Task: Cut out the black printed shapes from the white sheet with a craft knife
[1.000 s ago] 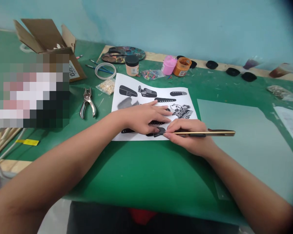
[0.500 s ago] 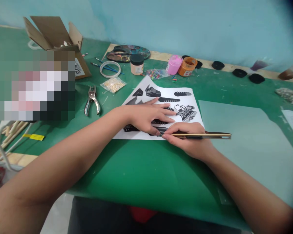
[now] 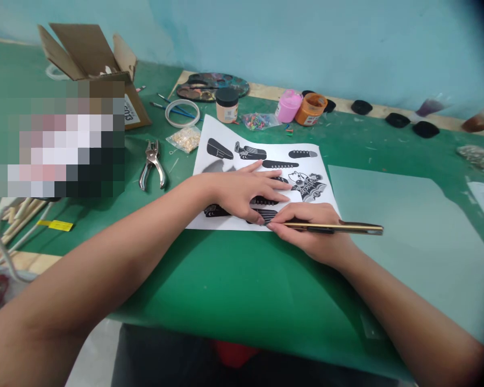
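Note:
A white paper sheet [image 3: 242,161] printed with black shapes lies on the green mat [image 3: 234,285]. My left hand [image 3: 242,191] rests flat on the sheet with its fingers stretched out, pressing it down. Just to its right, my right hand [image 3: 312,231] is closed in a pinch on a slim gold and black craft knife [image 3: 339,228]. The knife's tip meets the sheet's near edge at a black striped shape, right beside my left fingertips.
Hole-punch pliers [image 3: 152,164], a bag of gold bits [image 3: 184,138], a tape ring [image 3: 181,113], a paint palette [image 3: 213,87], several paint jars [image 3: 289,106] and an open cardboard box [image 3: 92,64] stand behind the sheet. A grey-green board [image 3: 403,226] lies to the right. Sticks [image 3: 8,226] lie far left.
The sheet's far left corner, curled up half a second ago, lies flatter again. Both hands stay at the sheet's near edge; the knife shifted slightly.

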Action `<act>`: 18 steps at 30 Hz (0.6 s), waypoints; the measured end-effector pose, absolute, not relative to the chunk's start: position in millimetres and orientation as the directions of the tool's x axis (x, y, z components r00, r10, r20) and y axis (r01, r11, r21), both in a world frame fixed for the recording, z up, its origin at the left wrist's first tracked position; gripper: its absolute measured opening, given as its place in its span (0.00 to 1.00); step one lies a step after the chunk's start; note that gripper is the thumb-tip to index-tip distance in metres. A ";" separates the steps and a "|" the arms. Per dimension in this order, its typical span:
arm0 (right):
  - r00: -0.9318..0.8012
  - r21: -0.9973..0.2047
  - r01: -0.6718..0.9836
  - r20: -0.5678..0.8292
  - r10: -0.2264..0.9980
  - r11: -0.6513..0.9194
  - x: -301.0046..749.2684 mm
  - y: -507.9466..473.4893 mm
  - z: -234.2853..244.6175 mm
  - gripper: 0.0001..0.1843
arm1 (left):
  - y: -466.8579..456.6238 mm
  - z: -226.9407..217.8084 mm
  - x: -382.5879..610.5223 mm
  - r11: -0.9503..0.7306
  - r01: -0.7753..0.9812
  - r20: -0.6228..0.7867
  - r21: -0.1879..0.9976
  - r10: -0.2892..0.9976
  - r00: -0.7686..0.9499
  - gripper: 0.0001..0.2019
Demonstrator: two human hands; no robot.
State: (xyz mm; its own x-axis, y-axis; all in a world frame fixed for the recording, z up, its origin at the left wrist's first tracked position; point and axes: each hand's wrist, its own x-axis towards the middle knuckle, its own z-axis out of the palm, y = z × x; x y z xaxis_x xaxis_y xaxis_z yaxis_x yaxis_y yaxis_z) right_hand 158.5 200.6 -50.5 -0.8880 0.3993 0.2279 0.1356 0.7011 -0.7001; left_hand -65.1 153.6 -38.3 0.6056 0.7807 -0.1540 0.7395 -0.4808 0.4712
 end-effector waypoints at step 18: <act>-0.949 -0.758 0.040 0.175 0.263 0.651 159.6 210.8 -48.2 0.05 | 154.5 -37.4 -64.9 -0.481 0.754 -0.181 0.449 0.777 0.603 0.37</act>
State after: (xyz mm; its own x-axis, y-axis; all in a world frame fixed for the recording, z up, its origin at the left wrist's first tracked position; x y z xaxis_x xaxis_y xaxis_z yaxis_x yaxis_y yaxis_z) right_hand 159.6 210.8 -48.2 -0.9487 0.2630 0.1754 0.0404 0.6512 -0.7578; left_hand -64.9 154.5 -37.4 0.6030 0.7770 -0.1806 0.7535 -0.4805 0.4487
